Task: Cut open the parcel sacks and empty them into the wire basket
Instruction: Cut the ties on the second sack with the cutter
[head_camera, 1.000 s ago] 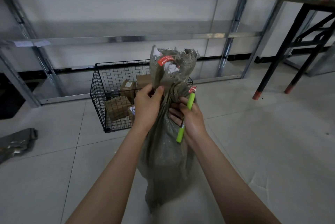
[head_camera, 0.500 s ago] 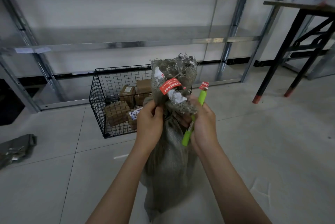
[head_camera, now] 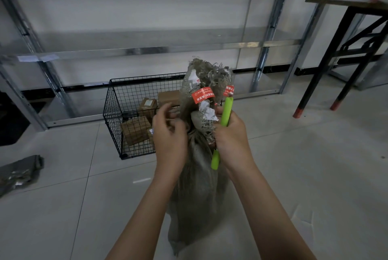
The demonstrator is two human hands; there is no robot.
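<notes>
A grey woven parcel sack (head_camera: 195, 192) stands upright on the floor in front of me. Its frayed, bunched top carries a red seal tag (head_camera: 202, 95). My right hand (head_camera: 232, 135) grips a green cutter (head_camera: 227, 112) against the right side of the sack's neck, with its tip beside a second red tag (head_camera: 229, 90). My left hand (head_camera: 169, 140) is at the left of the neck, its fingers blurred and partly curled; whether they hold the cloth is unclear. The black wire basket (head_camera: 117, 100) stands just behind the sack with brown parcels (head_camera: 135, 130) inside.
A metal shelf rack (head_camera: 147, 49) runs along the wall behind the basket. A black-legged table (head_camera: 327, 53) stands at the right. A flattened grey sack (head_camera: 20, 172) lies on the tiled floor at far left.
The sack's top has turned, so the red tag now faces me. My left hand's fingers have loosened from their firm grip on the neck. The right hand with the cutter has risen beside the neck.
</notes>
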